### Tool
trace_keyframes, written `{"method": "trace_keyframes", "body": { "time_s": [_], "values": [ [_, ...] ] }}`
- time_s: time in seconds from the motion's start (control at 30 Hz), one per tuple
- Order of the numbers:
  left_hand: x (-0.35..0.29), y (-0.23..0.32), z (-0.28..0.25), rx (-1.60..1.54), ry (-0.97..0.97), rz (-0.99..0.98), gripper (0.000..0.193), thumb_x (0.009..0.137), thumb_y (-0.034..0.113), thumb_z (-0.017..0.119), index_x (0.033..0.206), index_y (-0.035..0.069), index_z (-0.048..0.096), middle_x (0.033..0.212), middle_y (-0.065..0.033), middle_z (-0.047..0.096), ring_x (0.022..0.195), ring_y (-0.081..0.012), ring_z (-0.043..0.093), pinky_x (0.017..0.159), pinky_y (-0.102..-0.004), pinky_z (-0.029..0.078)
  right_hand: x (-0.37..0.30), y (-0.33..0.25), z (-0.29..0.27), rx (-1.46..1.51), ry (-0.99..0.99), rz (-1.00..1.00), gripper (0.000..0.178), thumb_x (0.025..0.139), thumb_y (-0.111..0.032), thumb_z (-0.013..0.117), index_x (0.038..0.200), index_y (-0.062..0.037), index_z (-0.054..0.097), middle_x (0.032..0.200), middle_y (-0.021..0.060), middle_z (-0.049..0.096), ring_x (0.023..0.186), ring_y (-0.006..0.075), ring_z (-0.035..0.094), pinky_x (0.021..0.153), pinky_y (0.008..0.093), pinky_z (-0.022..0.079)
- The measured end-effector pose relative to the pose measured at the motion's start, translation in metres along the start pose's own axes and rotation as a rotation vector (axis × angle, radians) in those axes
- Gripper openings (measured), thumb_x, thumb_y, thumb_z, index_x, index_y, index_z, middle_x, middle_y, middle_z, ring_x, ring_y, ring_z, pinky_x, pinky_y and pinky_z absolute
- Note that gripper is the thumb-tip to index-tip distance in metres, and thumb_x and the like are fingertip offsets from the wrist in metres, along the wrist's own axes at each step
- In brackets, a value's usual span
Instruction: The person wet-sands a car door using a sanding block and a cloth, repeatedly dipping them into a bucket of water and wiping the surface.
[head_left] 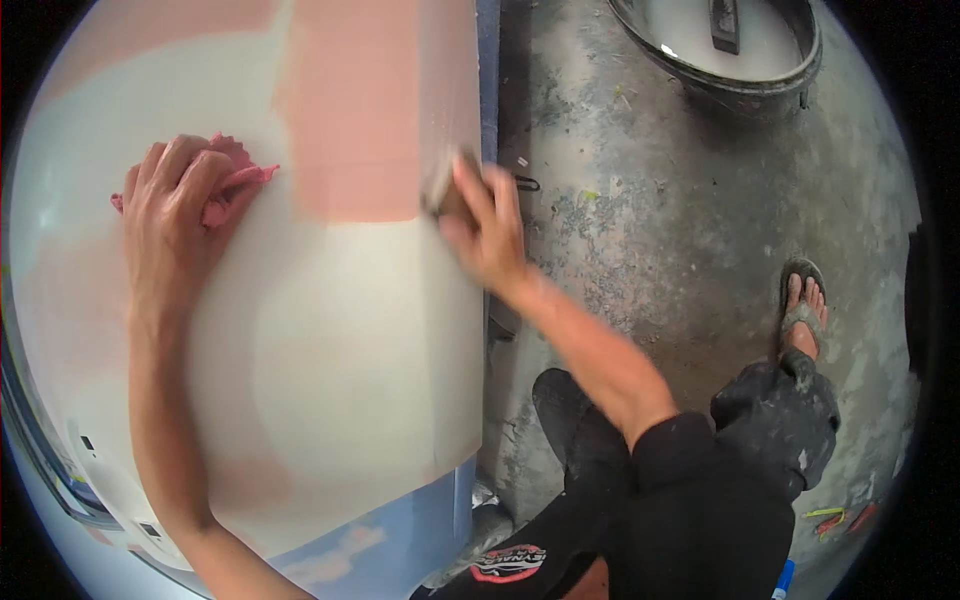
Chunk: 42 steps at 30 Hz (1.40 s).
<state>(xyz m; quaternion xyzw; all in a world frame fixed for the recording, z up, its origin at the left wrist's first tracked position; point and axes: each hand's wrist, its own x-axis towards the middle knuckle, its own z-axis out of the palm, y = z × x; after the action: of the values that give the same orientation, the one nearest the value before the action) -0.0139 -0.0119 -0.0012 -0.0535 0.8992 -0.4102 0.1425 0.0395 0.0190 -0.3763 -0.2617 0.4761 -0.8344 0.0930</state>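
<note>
A large curved car body panel [340, 340], off-white with salmon-pink patches, fills the left half of the head view. On its upper left my left hand [172, 195] is closed around a crumpled wet pink cloth [240, 180] and presses it against the surface. My right hand [492, 225], smeared by motion, grips a greyish-brown sanding block [437, 190] at the panel's right edge. That block lies beside the lower corner of a salmon patch [355, 110]. Its underside is hidden against the panel.
A black bucket [735, 88] of cloudy water, with a dark bar-shaped thing in it, stands on the stained concrete floor [660, 200] at upper right. Blue bodywork [400, 525] shows below the panel. My sandalled foot [803, 305] is at right, with small coloured scraps [828, 520] nearer.
</note>
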Motion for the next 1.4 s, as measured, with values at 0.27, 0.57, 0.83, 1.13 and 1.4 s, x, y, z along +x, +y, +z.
{"method": "trace_keyframes", "body": {
  "time_s": [0.27,0.57,0.83,1.13,1.4],
  "values": [
    [0.015,0.007,0.001,-0.009,0.042,0.042,0.024,0.077,0.016,0.086,0.083,0.011,0.063,0.090,0.0000,0.063,0.088,-0.0228,0.061,0.078,-0.0406,0.047,0.144,0.059,0.011,-0.219,0.059,0.284,0.066,0.095,-0.039,0.073,0.152,-0.0146,0.051,0.112,0.0186,0.054,0.106,0.0341,0.056,0.097,0.0413,0.049],
    [0.006,0.005,0.007,-0.033,0.024,0.021,0.025,0.077,0.016,0.086,0.082,0.011,0.062,0.090,0.0001,0.063,0.087,-0.0233,0.061,0.078,-0.0413,0.047,-0.019,-0.019,-0.006,-0.008,0.004,-0.019,0.059,0.097,-0.032,0.069,0.151,-0.0161,0.053,0.119,0.0181,0.055,0.109,0.0344,0.056,0.096,0.0458,0.050],
    [0.013,0.005,0.007,-0.018,0.070,0.050,0.027,0.077,0.018,0.087,0.082,0.013,0.061,0.091,0.0011,0.063,0.086,-0.0230,0.060,0.075,-0.0406,0.045,0.138,0.065,0.015,-0.137,0.147,0.157,0.060,0.095,-0.034,0.072,0.150,-0.0166,0.055,0.111,0.0114,0.055,0.100,0.0264,0.056,0.087,0.0402,0.051],
    [0.009,0.003,0.010,-0.013,0.074,0.017,0.031,0.076,0.018,0.088,0.080,0.013,0.058,0.093,0.0013,0.064,0.086,-0.0237,0.061,0.075,-0.0409,0.044,0.059,0.043,-0.001,-0.061,-0.006,0.195,0.072,0.094,-0.045,0.071,0.156,-0.0157,0.047,0.120,0.0193,0.053,0.111,0.0375,0.055,0.100,0.0477,0.047],
    [0.001,-0.002,0.006,-0.022,0.047,-0.002,0.030,0.076,0.019,0.089,0.080,0.012,0.060,0.093,-0.0006,0.063,0.088,-0.0253,0.061,0.077,-0.0423,0.044,0.067,0.044,0.015,-0.018,-0.009,0.302,0.068,0.099,-0.045,0.065,0.156,-0.0143,0.047,0.119,0.0214,0.052,0.112,0.0383,0.054,0.100,0.0482,0.046]
  ]
}}
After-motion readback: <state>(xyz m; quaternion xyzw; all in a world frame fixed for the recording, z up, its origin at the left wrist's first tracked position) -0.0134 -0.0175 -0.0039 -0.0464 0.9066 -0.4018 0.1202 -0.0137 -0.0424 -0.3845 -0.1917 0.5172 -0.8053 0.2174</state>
